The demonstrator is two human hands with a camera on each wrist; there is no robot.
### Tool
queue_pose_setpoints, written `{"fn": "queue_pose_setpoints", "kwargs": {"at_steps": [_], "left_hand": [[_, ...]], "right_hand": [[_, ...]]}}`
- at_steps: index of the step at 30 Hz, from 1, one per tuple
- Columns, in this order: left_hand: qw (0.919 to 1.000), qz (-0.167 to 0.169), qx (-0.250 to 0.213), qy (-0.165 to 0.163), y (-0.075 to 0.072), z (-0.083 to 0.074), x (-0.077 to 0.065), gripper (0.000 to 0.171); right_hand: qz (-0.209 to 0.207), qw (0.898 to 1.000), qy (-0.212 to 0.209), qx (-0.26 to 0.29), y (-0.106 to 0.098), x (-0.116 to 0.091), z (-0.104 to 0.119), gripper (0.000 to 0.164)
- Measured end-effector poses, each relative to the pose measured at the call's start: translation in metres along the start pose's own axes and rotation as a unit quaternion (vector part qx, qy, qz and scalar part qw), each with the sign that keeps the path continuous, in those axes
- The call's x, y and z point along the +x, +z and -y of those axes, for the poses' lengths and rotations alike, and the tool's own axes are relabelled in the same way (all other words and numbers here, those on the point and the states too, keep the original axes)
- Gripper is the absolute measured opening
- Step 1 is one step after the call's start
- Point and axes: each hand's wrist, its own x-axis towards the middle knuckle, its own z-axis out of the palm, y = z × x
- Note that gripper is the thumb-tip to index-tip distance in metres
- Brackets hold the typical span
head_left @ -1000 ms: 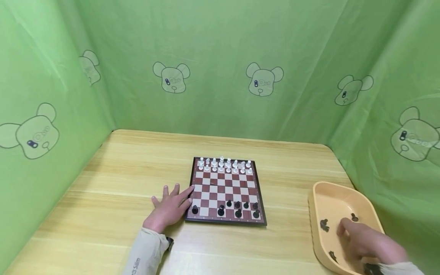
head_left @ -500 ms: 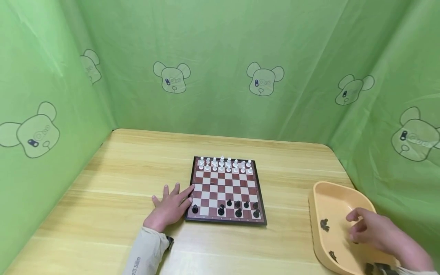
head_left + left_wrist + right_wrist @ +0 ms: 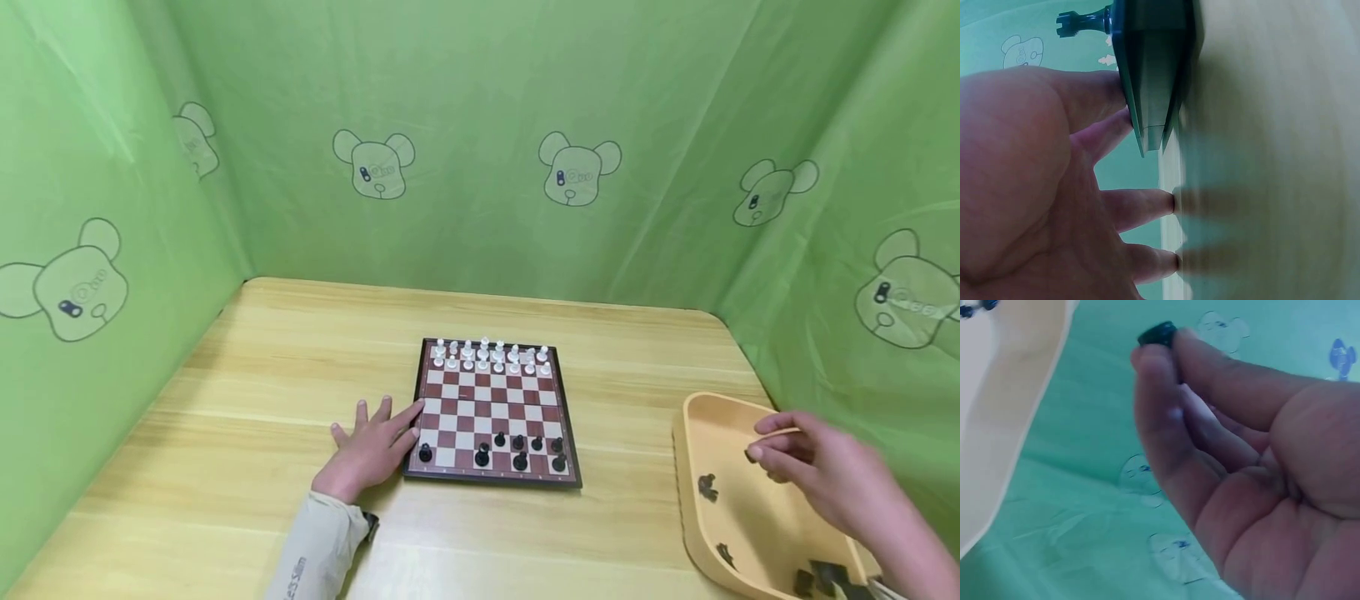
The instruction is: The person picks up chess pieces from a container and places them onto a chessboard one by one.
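My right hand [image 3: 836,471] is over the right part of the orange tray [image 3: 727,433], pinching a small black chess piece [image 3: 1158,334] between thumb and forefinger. Only the round end of that piece shows in the right wrist view, so its kind is hidden. My left hand [image 3: 367,454] lies with fingers spread at the left side of the chessboard [image 3: 480,408]; in the left wrist view some fingers touch the board's edge [image 3: 1155,81] and others the table. A black rook [image 3: 1082,22] stands near that edge. Several black pieces fill part of the near rows, and white pieces [image 3: 483,354] stand in two far rows.
Inside the tray lie more black pieces, one a small dark figure [image 3: 707,487] by the left wall and another dark piece [image 3: 724,555] nearer me. A wooden table [image 3: 300,350] carries board and tray. Green curtains [image 3: 472,233] surround it on three sides.
My right hand has picked the black piece out of the tray's right part and risen with it. My left hand has stayed at the board's edge.
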Motion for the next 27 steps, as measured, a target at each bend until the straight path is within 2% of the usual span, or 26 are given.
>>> {"fn": "queue_pose_setpoints", "kwargs": {"at_steps": [5, 10, 14, 18, 27], "left_hand": [[1.0, 0.003, 0.0, -0.001, 0.0, 0.0, 0.0, 0.053], [1.0, 0.003, 0.001, -0.003, 0.0, 0.001, -0.001, 0.053], [1.0, 0.004, 0.001, -0.004, -0.001, 0.0, -0.002, 0.053], [1.0, 0.002, 0.004, -0.002, -0.001, 0.0, -0.001, 0.052], [1.0, 0.0, 0.007, -0.001, -0.001, 0.0, 0.0, 0.052]], "right_hand": [[-0.051, 0.999, -0.015, 0.002, -0.002, 0.0, 0.034, 0.019], [-0.109, 0.991, -0.066, 0.039, 0.001, 0.002, 0.068, 0.012], [-0.167, 0.975, -0.129, 0.07, 0.004, 0.005, 0.092, 0.024], [-0.21, 0.951, -0.205, 0.097, 0.003, 0.01, 0.115, 0.034], [-0.214, 0.92, -0.3, 0.136, 0.005, 0.026, 0.152, 0.035]]}}
